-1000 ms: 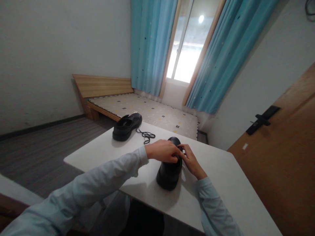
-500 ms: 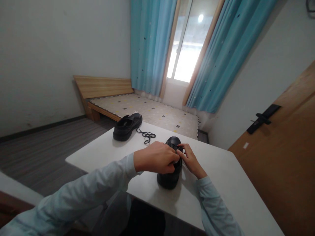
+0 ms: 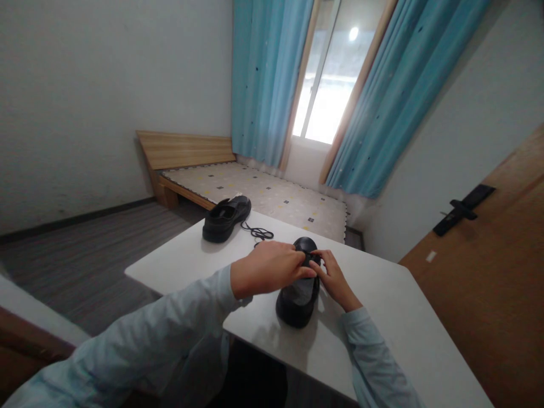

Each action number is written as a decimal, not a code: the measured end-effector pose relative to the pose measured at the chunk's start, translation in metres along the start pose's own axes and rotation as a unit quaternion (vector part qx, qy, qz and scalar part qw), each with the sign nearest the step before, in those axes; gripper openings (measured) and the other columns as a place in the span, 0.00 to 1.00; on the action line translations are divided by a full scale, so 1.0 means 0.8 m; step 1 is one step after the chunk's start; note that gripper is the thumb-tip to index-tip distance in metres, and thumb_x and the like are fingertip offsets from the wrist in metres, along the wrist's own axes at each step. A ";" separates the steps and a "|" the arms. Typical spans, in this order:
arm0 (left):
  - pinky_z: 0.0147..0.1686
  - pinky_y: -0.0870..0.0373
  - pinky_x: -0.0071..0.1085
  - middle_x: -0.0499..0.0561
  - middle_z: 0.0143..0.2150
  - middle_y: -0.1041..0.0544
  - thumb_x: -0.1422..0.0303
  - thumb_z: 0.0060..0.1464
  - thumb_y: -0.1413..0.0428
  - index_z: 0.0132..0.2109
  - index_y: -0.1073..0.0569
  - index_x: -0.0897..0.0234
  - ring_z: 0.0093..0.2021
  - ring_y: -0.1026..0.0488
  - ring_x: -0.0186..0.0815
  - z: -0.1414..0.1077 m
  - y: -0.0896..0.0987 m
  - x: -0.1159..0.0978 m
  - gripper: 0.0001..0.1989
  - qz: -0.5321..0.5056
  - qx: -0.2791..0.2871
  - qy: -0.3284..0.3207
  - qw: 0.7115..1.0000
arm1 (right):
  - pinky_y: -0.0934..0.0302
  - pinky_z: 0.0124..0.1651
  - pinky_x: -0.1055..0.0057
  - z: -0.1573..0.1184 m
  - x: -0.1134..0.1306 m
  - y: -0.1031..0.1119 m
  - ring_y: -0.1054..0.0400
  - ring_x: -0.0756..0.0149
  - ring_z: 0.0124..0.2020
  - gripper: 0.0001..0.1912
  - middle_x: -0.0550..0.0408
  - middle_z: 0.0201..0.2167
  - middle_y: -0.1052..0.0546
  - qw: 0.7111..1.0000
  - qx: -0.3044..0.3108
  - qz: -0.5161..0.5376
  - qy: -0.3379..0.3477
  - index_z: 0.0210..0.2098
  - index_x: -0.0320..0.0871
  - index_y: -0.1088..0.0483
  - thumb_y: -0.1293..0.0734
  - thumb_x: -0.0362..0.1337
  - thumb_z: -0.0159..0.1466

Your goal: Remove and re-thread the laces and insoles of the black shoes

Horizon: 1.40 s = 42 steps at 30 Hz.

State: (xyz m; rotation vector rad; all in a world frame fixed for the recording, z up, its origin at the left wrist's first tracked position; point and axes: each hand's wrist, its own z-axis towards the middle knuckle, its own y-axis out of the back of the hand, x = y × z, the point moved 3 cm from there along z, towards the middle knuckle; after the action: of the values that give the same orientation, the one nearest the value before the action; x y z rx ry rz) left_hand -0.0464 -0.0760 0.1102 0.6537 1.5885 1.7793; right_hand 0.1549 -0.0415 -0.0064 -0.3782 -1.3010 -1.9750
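Observation:
A black shoe [image 3: 297, 303] stands on the white table [image 3: 374, 317], its toe pointing away from me. My left hand [image 3: 272, 269] reaches over it from the left, fingers curled and pinched at the lacing area. What lies between those fingertips is too dark and small to make out. From the right, my right hand [image 3: 334, 280] has thumb and forefinger closed on the upper edge of the same shoe, beside the left fingertips. A second black shoe [image 3: 225, 220] rests at the table's far left. Between the shoes lies a loose black shoelace [image 3: 260, 232], partly behind my left hand.
Beyond the table is a bed [image 3: 238, 180] with a patterned mattress and wooden headboard. Blue curtains [image 3: 272, 79] flank the window [image 3: 325, 96]. On the right is a wooden door [image 3: 488, 272] with a black handle [image 3: 463, 209].
My left hand has shifted slightly forward along the shoe, uncovering more of its heel opening. The right hand stays at the shoe's edge. The whole view has moved a little to the left.

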 end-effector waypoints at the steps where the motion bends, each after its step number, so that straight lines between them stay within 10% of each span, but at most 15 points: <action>1: 0.31 0.35 0.30 0.57 0.34 0.24 0.50 0.59 0.60 0.37 0.26 0.64 0.34 0.26 0.40 0.007 -0.003 0.008 0.26 0.006 -0.002 0.026 1.000 | 0.42 0.50 0.57 0.000 0.000 0.000 0.38 0.57 0.46 0.16 0.50 0.41 0.32 1.000 0.001 -0.001 0.001 0.45 0.45 0.36 0.40 0.48 0.62; 12: 0.26 0.35 0.29 0.58 0.29 0.23 0.55 0.48 0.47 0.31 0.24 0.65 0.33 0.25 0.43 0.040 -0.056 0.026 0.17 -0.058 0.103 0.060 0.991 | 0.38 0.47 0.58 -0.001 0.002 0.001 0.37 0.57 0.48 0.16 0.50 0.43 0.33 1.000 0.008 0.008 -0.016 0.46 0.47 0.34 0.39 0.47 0.62; 32: 0.22 0.52 0.25 0.42 0.16 0.44 0.66 0.51 0.51 0.18 0.41 0.67 0.19 0.47 0.25 -0.024 0.006 0.039 0.17 -0.246 0.082 -0.032 0.965 | 0.39 0.47 0.58 -0.003 -0.007 0.002 0.37 0.57 0.48 0.18 0.50 0.44 0.32 1.000 0.002 0.016 -0.021 0.46 0.47 0.35 0.40 0.49 0.62; 42: 0.22 0.53 0.25 0.42 0.19 0.47 0.58 0.54 0.52 0.21 0.44 0.65 0.21 0.48 0.25 -0.019 0.010 0.082 0.20 -0.366 0.000 0.035 0.930 | 0.44 0.53 0.57 -0.002 -0.009 -0.002 0.37 0.58 0.48 0.18 0.50 0.42 0.31 0.999 -0.015 0.035 -0.003 0.45 0.47 0.33 0.45 0.49 0.65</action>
State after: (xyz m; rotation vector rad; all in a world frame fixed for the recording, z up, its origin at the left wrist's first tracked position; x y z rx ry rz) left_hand -0.1021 -0.0375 0.1121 -0.0318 1.5905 1.2420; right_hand 0.1592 -0.0396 -0.0128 -0.4381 -1.2467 -1.9370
